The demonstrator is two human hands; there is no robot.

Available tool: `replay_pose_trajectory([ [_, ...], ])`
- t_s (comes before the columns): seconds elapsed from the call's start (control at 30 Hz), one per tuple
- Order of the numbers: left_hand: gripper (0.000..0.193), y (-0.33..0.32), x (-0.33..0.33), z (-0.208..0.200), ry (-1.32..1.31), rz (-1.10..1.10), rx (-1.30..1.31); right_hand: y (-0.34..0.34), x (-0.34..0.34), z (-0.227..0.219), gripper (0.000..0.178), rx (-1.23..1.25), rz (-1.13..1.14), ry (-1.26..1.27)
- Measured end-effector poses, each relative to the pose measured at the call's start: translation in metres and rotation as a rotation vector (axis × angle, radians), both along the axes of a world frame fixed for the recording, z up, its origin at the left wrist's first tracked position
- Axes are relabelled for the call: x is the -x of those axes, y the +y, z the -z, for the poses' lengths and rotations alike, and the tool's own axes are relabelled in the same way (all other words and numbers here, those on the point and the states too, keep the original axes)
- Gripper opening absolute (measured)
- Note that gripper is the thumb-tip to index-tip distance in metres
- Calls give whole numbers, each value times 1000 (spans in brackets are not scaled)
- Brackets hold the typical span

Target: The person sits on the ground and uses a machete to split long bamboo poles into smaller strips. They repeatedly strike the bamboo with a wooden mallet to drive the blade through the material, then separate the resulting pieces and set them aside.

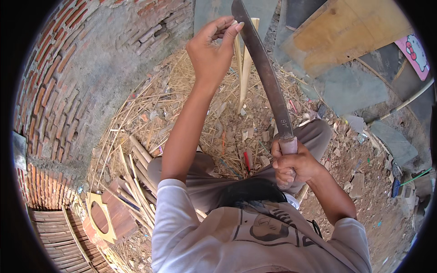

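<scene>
My right hand is wrapped round the pale handle of a machete. Its long, dark, slightly curved blade points up and away from me. At the blade's left edge near the tip, my left hand is closed in a pinch, thumb against fingers. Whether anything is between those fingertips, I cannot make out. Behind the blade, pale split bamboo strips stand upright, partly hidden by it.
Straw and shavings litter the ground before my bent legs. Bamboo pieces lie at my left beside a yellow frame with a round hole. A brick wall rises on the left. Flat sheets lie at the far right.
</scene>
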State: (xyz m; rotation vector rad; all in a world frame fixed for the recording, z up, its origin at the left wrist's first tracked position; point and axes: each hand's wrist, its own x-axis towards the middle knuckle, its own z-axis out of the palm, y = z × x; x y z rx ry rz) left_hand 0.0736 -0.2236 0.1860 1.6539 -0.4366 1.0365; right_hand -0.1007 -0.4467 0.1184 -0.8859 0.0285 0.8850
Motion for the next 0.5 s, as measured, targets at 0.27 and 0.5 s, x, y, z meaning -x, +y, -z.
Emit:
replay_pose_trajectory([
  [0.27, 21, 17, -16, -10, 53, -29, 41, 3, -49, 14, 6, 725, 188, -563],
  [0.5, 10, 1, -19, -4, -1, 77, 96, 20, -32, 63, 15, 636, 238, -282],
])
